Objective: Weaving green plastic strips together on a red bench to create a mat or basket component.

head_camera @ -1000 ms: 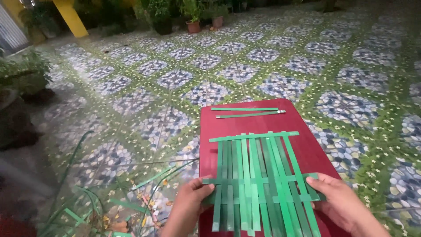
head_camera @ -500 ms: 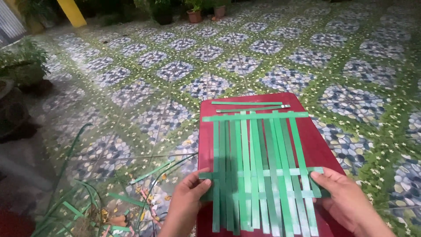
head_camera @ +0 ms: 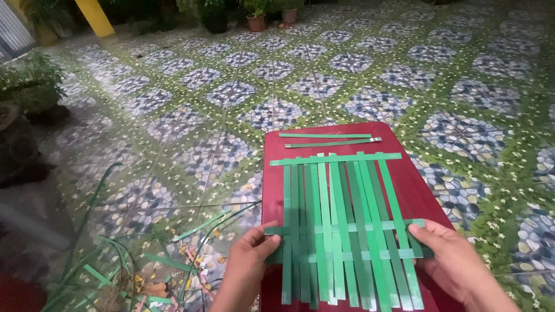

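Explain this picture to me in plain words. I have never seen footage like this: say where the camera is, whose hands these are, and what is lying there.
The camera sits on a person's head and looks down, so the two bare hands at the bottom are that person's own. No machine is involved.

In front of them is a red table standing on a patterned tiled floor. On it lies a half-woven mat of flat green strips, long ones crossed by a few sideways ones. The left hand pinches the mat's left edge, and the right hand holds its right edge.

Two loose strips lie at the table's far end. More green strips and scraps lie on the floor at left. Potted plants stand far back.
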